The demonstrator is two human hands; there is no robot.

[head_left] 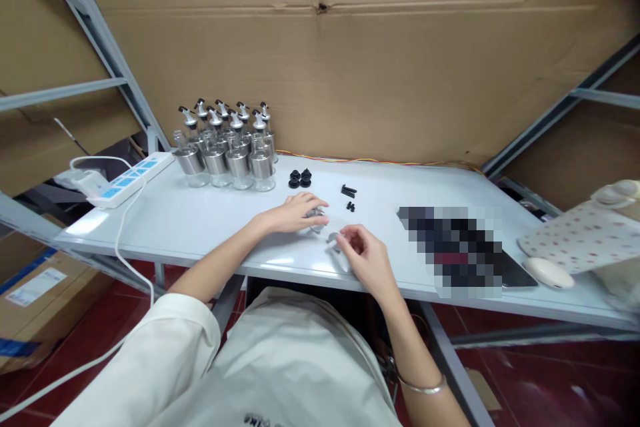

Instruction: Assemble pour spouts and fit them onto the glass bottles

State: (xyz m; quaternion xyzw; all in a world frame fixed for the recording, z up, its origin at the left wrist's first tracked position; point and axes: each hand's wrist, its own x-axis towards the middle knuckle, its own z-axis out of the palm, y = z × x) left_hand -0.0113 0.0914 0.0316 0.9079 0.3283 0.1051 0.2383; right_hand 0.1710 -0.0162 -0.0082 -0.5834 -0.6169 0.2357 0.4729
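Note:
My left hand rests low over the table, fingers stretched out across a small cluster of shiny silver parts and partly covering them. My right hand is closed in a pinch on a small curved silver piece, just right of that cluster. Its exact kind is hard to make out. Beyond the hands sit several black ribbed stoppers. To their right lie thin black lever-like strips and a few tiny black pieces.
Several glass oil bottles with steel bands stand at the back left, the rear ones topped with pourers. A power strip lies on the left. On the right are a pixelated dark object, a white mouse-like item and a spotted bag.

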